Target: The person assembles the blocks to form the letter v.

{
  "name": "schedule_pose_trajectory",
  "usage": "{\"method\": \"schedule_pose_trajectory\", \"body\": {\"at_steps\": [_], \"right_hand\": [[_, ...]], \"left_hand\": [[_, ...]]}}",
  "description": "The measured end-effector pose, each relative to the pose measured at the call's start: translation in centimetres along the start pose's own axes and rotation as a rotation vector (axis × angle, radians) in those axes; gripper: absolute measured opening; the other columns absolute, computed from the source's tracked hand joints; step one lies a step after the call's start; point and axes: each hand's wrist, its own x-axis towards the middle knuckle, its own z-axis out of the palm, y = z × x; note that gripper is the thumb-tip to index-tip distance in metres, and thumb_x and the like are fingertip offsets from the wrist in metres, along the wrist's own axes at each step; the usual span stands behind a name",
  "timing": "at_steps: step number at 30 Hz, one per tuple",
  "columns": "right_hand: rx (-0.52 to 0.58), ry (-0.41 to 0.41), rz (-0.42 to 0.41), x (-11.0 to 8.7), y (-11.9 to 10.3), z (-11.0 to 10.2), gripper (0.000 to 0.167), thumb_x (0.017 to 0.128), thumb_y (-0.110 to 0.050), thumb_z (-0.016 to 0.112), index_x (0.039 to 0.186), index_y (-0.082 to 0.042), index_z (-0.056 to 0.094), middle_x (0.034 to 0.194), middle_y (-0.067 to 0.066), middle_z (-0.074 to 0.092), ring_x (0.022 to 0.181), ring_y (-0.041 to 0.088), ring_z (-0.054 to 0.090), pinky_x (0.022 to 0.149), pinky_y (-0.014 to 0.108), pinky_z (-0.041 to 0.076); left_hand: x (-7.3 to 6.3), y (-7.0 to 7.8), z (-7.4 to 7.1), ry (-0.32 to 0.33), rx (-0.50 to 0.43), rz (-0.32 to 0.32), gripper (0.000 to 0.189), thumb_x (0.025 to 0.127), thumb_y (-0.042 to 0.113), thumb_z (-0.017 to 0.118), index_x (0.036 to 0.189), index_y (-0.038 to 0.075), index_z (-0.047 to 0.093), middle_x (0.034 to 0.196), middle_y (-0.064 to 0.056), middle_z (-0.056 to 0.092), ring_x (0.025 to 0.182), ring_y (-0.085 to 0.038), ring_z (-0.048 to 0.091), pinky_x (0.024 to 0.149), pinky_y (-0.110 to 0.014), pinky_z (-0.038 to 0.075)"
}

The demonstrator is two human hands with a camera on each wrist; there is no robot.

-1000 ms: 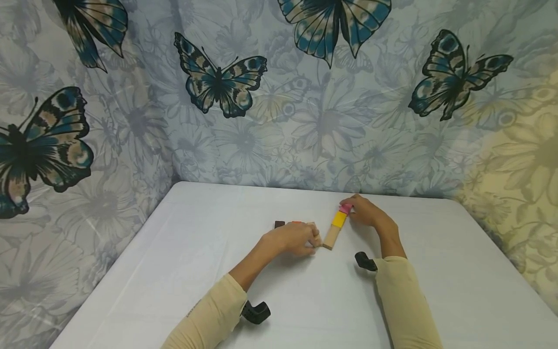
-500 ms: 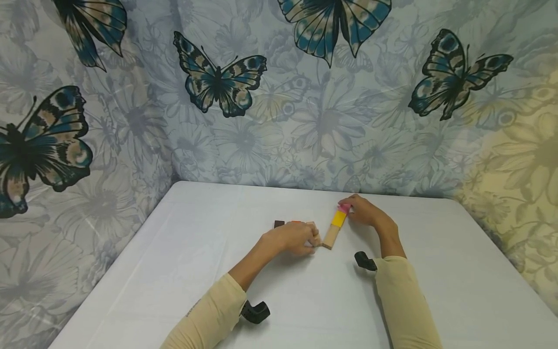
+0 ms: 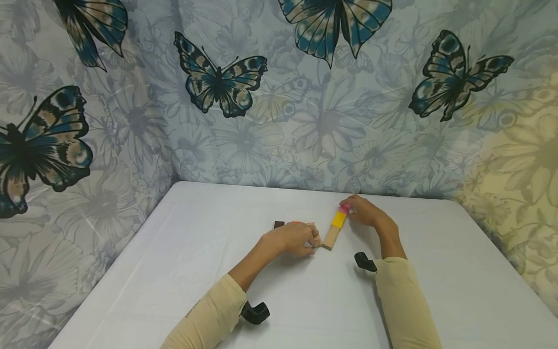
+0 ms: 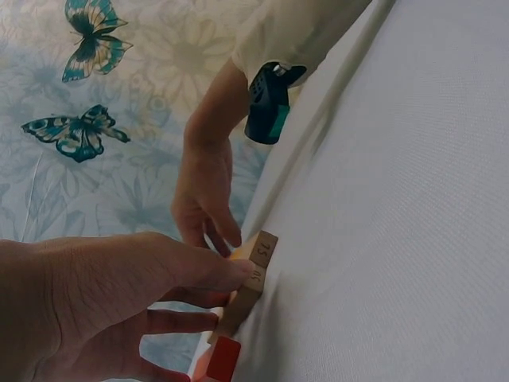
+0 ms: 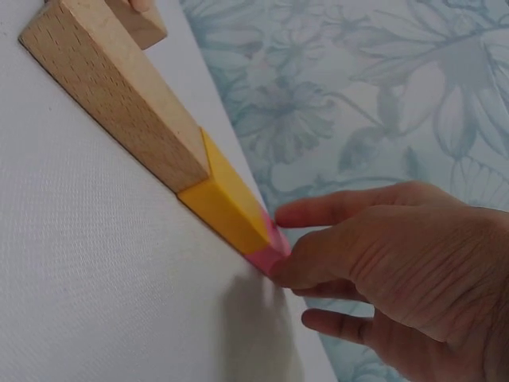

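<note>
In the head view a slanting row lies on the white table: a plain wooden block [image 3: 332, 237] in front, a yellow block [image 3: 338, 219] behind it, then a pink block [image 3: 345, 209] at the far end. My right hand [image 3: 366, 212] pinches the pink block between thumb and index finger, as the right wrist view shows. Left of the row, my left hand [image 3: 292, 238] holds another wooden block [image 4: 238, 306], thumb on its near face and fingers behind. Its end meets the row's front end at an angle; small printed digits show there. Fingers hide part of this block.
Beyond the left hand are a red block [image 3: 296, 223], partly covered by it, and a dark brown block [image 3: 279, 224]. Black wrist devices [image 3: 255, 313] stick out at both sleeves. The white table [image 3: 144, 271] ends at a butterfly-patterned cloth wall [image 3: 279, 145].
</note>
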Motion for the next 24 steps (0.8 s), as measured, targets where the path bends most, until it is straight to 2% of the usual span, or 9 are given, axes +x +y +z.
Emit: {"method": "schedule_pose_trajectory", "body": {"at_steps": [5, 10, 17, 24], "right_hand": [[-0.008, 0.002, 0.0, -0.3, 0.0, 0.1, 0.039, 0.092, 0.007, 0.064, 0.131, 0.011, 0.064, 0.134, 0.034, 0.06, 0.128, 0.052, 0.057, 0.112, 0.065, 0.045], [-0.005, 0.006, -0.012, -0.6, -0.3, 0.0, 0.039, 0.091, 0.008, 0.065, 0.13, 0.011, 0.064, 0.135, 0.034, 0.06, 0.129, 0.053, 0.056, 0.112, 0.066, 0.044], [0.006, -0.025, 0.035, -1.1, -1.4, -1.0, 0.039, 0.093, 0.008, 0.061, 0.132, 0.007, 0.064, 0.142, 0.032, 0.057, 0.136, 0.053, 0.051, 0.116, 0.067, 0.04], [0.007, -0.089, -0.02, -1.4, -2.1, -1.4, 0.033, 0.091, 0.013, 0.058, 0.122, 0.005, 0.069, 0.137, 0.029, 0.061, 0.131, 0.048, 0.056, 0.114, 0.063, 0.045]], "left_hand": [[-0.1, 0.1, 0.1, -0.004, -0.006, 0.004, 0.023, 0.099, 0.03, 0.073, 0.118, 0.019, 0.082, 0.108, 0.011, 0.057, 0.096, -0.001, 0.049, 0.084, -0.013, 0.046], [-0.1, 0.0, 0.5, -0.011, -0.011, 0.012, 0.022, 0.1, 0.03, 0.072, 0.116, 0.019, 0.082, 0.106, 0.01, 0.053, 0.095, -0.001, 0.047, 0.082, -0.013, 0.043], [0.0, -0.1, 0.4, 0.006, -0.005, 0.002, 0.022, 0.1, 0.031, 0.072, 0.116, 0.02, 0.082, 0.118, 0.01, 0.062, 0.1, -0.001, 0.053, 0.088, -0.016, 0.05], [0.1, -0.2, 0.3, 0.006, 0.004, 0.019, 0.016, 0.1, 0.031, 0.072, 0.107, 0.02, 0.082, 0.109, 0.01, 0.059, 0.096, -0.002, 0.051, 0.083, -0.015, 0.047]]}}
